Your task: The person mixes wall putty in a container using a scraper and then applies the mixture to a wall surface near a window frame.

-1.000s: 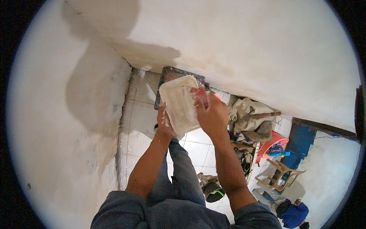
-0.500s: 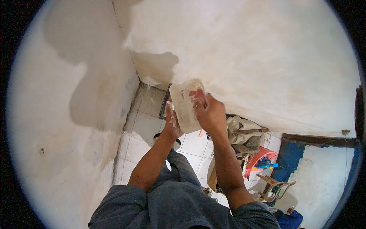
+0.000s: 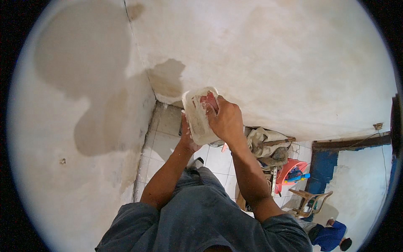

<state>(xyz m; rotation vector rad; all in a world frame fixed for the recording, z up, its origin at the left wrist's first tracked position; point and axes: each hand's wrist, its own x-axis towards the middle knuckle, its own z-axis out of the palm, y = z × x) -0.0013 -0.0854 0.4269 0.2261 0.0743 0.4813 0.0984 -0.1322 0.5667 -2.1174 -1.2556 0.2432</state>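
A pale, translucent plastic tub [image 3: 200, 126], smeared inside with whitish paste, is held out in front of me. My left hand [image 3: 187, 136] wraps its left side and underside, fingers partly hidden behind it and dusted white. Inside the tub's opening, my right hand [image 3: 227, 119] grips a red scraper [image 3: 209, 100] coated in white residue. The scraper's lower part is hidden by my fingers and the tub. Both hands are near the corner where two plastered walls meet, apart from the wall [image 3: 273, 75] in front.
Along the wall base lie a crumpled sack [image 3: 262, 136] and a wooden piece [image 3: 277, 142]. A red basin [image 3: 289, 172] with blue items and a tan chair [image 3: 308, 199] stand to the right. A person in blue [image 3: 329, 237] is at the lower right, before a partly painted blue-and-white surface [image 3: 357, 176].
My hands, the tub and the scraper have shifted slightly left, and the scraper is tilted differently. The view has moved a little, showing more of the person at the lower right.
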